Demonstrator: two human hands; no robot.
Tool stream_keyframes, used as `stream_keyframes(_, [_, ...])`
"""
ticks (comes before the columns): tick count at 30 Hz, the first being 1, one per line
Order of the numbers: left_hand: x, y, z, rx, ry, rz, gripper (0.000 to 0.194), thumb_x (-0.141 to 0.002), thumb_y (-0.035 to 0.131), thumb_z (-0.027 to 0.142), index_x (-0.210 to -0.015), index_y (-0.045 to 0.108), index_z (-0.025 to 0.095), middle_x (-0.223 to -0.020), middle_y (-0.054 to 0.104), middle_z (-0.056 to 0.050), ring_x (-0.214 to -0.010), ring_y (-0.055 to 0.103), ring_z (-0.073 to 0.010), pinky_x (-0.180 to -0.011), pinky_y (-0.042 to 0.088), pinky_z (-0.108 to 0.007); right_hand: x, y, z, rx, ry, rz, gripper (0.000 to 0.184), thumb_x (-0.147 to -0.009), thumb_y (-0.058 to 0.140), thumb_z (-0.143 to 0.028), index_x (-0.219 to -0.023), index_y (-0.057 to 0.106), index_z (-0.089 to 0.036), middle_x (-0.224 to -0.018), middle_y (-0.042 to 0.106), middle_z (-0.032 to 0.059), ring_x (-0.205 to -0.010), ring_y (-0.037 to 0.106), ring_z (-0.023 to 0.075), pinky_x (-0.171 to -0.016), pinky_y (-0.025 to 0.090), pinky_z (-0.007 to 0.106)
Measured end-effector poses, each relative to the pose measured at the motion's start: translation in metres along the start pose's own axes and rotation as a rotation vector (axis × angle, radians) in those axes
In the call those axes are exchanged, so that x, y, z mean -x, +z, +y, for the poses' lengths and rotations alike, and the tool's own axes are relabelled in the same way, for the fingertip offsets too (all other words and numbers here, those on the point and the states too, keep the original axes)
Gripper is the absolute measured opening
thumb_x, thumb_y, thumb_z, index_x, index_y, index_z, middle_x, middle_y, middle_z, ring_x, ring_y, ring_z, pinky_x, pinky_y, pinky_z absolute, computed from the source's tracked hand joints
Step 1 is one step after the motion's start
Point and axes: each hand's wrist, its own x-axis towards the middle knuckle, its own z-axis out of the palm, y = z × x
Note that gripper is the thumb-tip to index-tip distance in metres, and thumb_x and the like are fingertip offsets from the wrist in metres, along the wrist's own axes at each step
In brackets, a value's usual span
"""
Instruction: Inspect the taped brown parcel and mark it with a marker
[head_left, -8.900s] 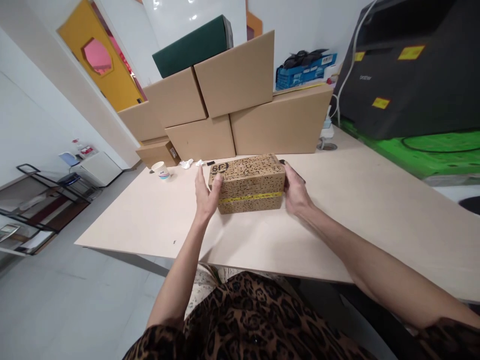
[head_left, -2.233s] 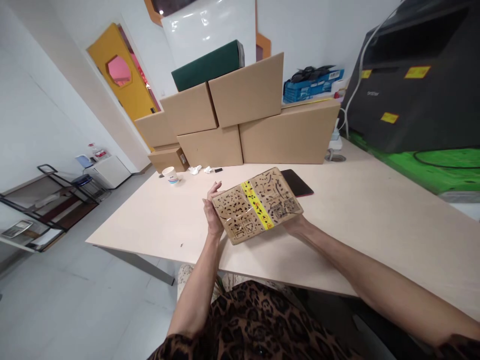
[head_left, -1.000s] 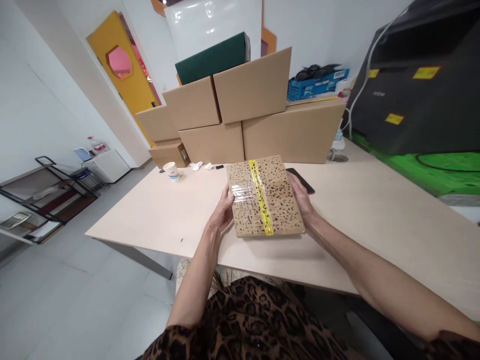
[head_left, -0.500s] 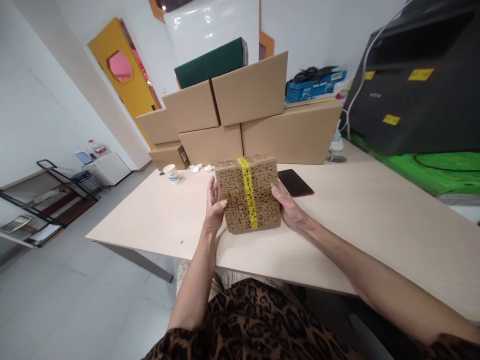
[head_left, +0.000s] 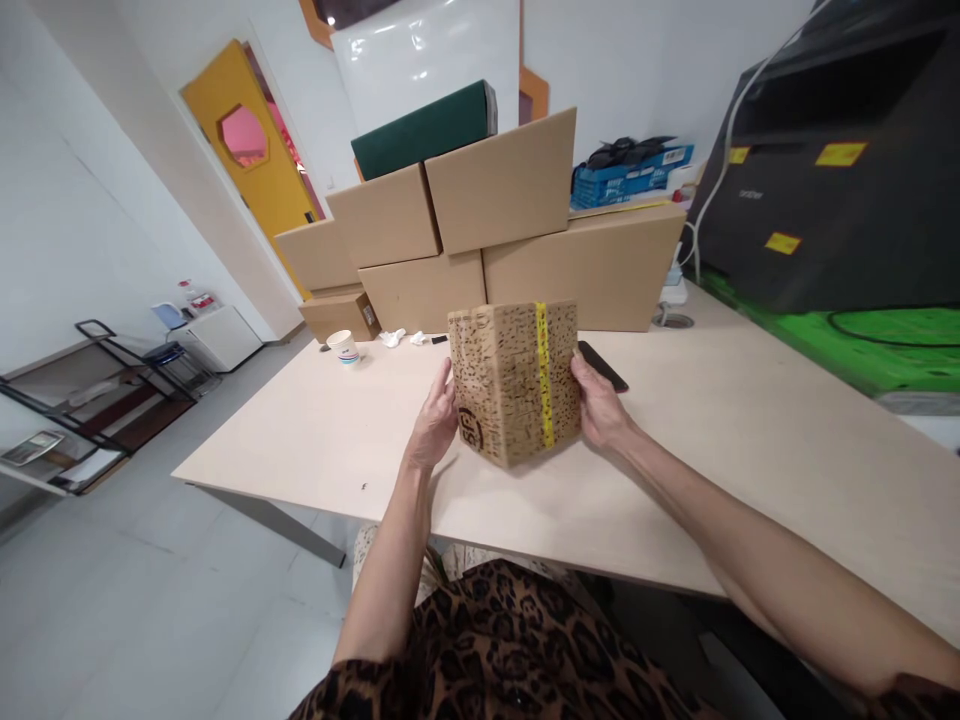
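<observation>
Between my two hands is a brown cardboard box (head_left: 517,385) covered in small dark marks, with a strip of yellow tape running down one face. It is turned so that a corner edge faces me, and dark round lettering shows low on its left face. My left hand (head_left: 435,420) presses against the left side, its fingers partly hidden behind the box. On the right edge, my right hand (head_left: 598,400) grips with the thumb in front. A flat black tablet-like thing (head_left: 604,367) lies on the table behind my right hand, partly covered.
Large plain cardboard boxes (head_left: 506,190) are stacked at the back of the table (head_left: 300,440), with a dark green box (head_left: 424,130) on top. A paper cup (head_left: 343,347) and crumpled white tissues (head_left: 391,338) stand at the left. Farther right are a blue basket (head_left: 615,185) and a big black case (head_left: 840,200).
The box has turned about its upright axis, so its left side face now shows and the taped face has swung right. My right hand has shifted slightly right with it.
</observation>
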Motion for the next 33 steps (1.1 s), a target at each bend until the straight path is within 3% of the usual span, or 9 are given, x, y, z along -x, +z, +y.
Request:
stream_keyframes(4, [0.004,0.010,-0.001,0.003,-0.065,-0.128,0.088,-0.072,0.090,0.059,-0.148,0.062,0.023,-0.157,0.060,-0.012,-0.154,0.045,-0.0405,-0.126,0.039,-0.050,-0.003,0.000,0.008,-0.059,0.120,0.078,0.052,-0.071,0.086,-0.069,-0.103,0.075,-0.029,-0.111,0.082,0.0007,-0.119,0.073,0.0291,-0.103,0.062,0.047])
stream_keyframes(9, [0.002,0.012,-0.014,0.043,-0.087,-0.138,0.089,-0.072,0.088,0.067,-0.145,0.063,0.022,-0.155,0.062,-0.013,-0.151,0.050,-0.0398,-0.126,0.041,-0.051,0.003,0.003,0.014,0.048,0.142,0.166,0.049,-0.071,0.086,-0.065,-0.101,0.073,-0.028,-0.101,0.079,0.0001,-0.108,0.073,0.0258,-0.095,0.063,0.040])
stream_keyframes(13, [-0.003,0.013,-0.018,0.175,-0.196,0.070,0.079,-0.085,0.070,0.076,-0.138,0.068,0.018,-0.141,0.072,-0.014,-0.146,0.056,-0.0367,-0.125,0.043,-0.051,0.011,0.009,0.015,0.061,0.171,0.088,0.043,-0.078,0.081,-0.062,-0.103,0.070,-0.029,-0.106,0.078,0.0000,-0.108,0.072,0.0238,-0.092,0.062,0.038])
stream_keyframes(16, [-0.006,0.017,-0.012,0.320,-0.194,0.310,0.071,-0.102,0.045,0.072,-0.144,0.064,0.019,-0.136,0.076,-0.012,-0.143,0.061,-0.0308,-0.126,0.043,-0.048,0.019,0.015,0.013,0.109,0.393,-0.068,0.030,-0.087,0.074,-0.055,-0.093,0.066,-0.027,-0.094,0.077,0.0027,-0.089,0.073,0.0224,-0.075,0.062,0.036])
stream_keyframes(18, [-0.008,0.020,-0.007,0.382,-0.168,0.407,0.070,-0.106,0.034,0.069,-0.150,0.060,0.020,-0.137,0.076,-0.010,-0.142,0.062,-0.0282,-0.127,0.042,-0.047,0.024,0.019,0.012,0.173,0.482,-0.127,0.024,-0.091,0.072,-0.047,-0.090,0.065,-0.025,-0.087,0.075,0.0034,-0.080,0.070,0.0202,-0.068,0.059,0.032])
stream_keyframes(20, [-0.009,0.023,-0.003,0.402,-0.158,0.435,0.071,-0.108,0.027,0.067,-0.152,0.058,0.020,-0.139,0.074,-0.010,-0.143,0.061,-0.0273,-0.127,0.041,-0.046,0.027,0.022,0.009,0.216,0.443,-0.121,0.018,-0.092,0.072,-0.042,-0.097,0.067,-0.025,-0.091,0.075,0.0033,-0.083,0.069,0.0195,-0.066,0.058,0.029])
stream_keyframes(23, [-0.010,0.026,0.000,0.409,-0.152,0.428,0.071,-0.109,0.023,0.065,-0.152,0.058,0.021,-0.142,0.073,-0.010,-0.147,0.057,-0.0265,-0.128,0.040,-0.047,0.030,0.025,0.006,0.234,0.362,-0.122,0.026,-0.092,0.072,-0.044,-0.111,0.068,-0.027,-0.103,0.076,0.0046,-0.092,0.069,0.0209,-0.066,0.057,0.029])
stream_keyframes(27, [-0.008,0.025,0.000,0.412,-0.116,0.437,0.065,-0.109,0.027,0.063,-0.152,0.059,0.025,-0.145,0.071,-0.008,-0.150,0.054,-0.0249,-0.128,0.039,-0.046,0.029,0.022,0.000,0.193,0.331,-0.158,0.035,-0.091,0.069,-0.056,-0.107,0.071,-0.024,-0.112,0.076,0.0084,-0.086,0.069,0.0205,-0.064,0.056,0.030])
stream_keyframes(33, [-0.003,0.016,0.002,0.413,-0.046,0.449,0.070,-0.105,0.031,0.072,-0.149,0.061,0.027,-0.147,0.070,-0.009,-0.152,0.052,-0.0286,-0.126,0.041,-0.051,0.027,0.020,-0.013,0.117,0.143,-0.095,0.053,-0.081,0.077,-0.069,-0.107,0.076,-0.023,-0.100,0.074,0.0074,-0.083,0.067,0.0192,-0.072,0.058,0.032])
